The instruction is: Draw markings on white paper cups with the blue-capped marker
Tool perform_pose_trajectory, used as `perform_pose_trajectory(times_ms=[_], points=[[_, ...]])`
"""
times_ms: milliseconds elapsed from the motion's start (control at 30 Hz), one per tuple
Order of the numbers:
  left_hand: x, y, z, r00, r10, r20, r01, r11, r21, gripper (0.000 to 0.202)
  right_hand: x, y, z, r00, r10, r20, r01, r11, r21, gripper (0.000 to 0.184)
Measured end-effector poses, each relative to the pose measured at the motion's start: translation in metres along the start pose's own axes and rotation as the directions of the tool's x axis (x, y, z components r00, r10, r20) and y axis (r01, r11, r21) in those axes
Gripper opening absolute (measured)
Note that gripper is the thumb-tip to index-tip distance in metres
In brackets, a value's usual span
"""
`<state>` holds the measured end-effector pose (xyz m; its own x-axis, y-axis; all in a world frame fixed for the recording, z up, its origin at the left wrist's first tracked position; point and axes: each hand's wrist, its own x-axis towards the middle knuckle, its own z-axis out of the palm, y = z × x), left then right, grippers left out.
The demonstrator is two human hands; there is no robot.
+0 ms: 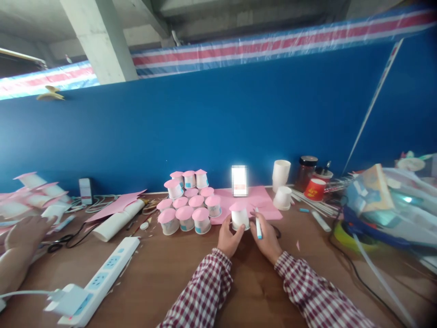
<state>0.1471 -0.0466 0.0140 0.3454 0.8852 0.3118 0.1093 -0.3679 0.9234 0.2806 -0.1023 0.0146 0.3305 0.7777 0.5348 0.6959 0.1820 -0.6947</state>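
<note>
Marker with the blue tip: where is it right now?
Head view, centre: the marker stands upright in the right hand, just right of the pink-topped paper cup held by the left hand, at the pink paper sheet's near edge.

Bright, even daylight with soft edges

A small screen (pixel 239 181) glares white against the blue wall (pixel 218 132); shadows on the tabletop (pixel 177 269) are faint, the corners bend and darken, and the right-hand clutter blurs.
</note>
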Motion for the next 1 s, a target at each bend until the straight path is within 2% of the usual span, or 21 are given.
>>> perform_pose_trajectory(times_ms=[233, 433, 533, 667, 767, 900, 1000], points=[[0.001, -0.005, 0.0, 0.999, 0.034, -0.019, -0.034, 0.999, -0.023, 0.042, 0.0, 0.002, 0.004, 0.998, -0.069, -0.008, 0.069, 0.997, -0.027, 0.032], [0.003, -0.007, 0.0, 0.998, -0.026, -0.054, 0.024, 0.999, -0.029, 0.043, -0.001, 0.008, 0.007, 0.994, -0.109, -0.009, 0.108, 0.992, -0.057, 0.034], [0.005, -0.009, -0.002, 0.996, -0.053, -0.069, 0.048, 0.996, -0.079, 0.052, 0.0, 0.008, 0.006, 0.994, -0.109, -0.031, 0.108, 0.993, -0.04, 0.035], [0.007, -0.011, -0.005, 0.998, -0.067, 0.003, 0.067, 0.984, -0.164, 0.052, 0.0, 0.005, 0.003, 0.99, -0.136, -0.045, 0.134, 0.991, -0.029, 0.033], [0.009, -0.012, -0.008, 0.997, -0.06, 0.049, 0.067, 0.985, -0.156, 0.049, 0.0, 0.003, 0.0, 0.985, -0.152, -0.08, 0.153, 0.988, 0.006, 0.033], [0.01, -0.013, -0.009, 0.994, -0.091, 0.056, 0.098, 0.986, -0.136, 0.047, -0.001, 0.0, -0.007, 0.965, -0.205, -0.162, 0.217, 0.974, 0.06, 0.032], [0.01, -0.012, -0.007, 0.99, -0.132, 0.045, 0.138, 0.975, -0.173, 0.05, -0.001, -0.002, -0.012, 0.96, -0.242, -0.14, 0.247, 0.969, 0.016, 0.028]])
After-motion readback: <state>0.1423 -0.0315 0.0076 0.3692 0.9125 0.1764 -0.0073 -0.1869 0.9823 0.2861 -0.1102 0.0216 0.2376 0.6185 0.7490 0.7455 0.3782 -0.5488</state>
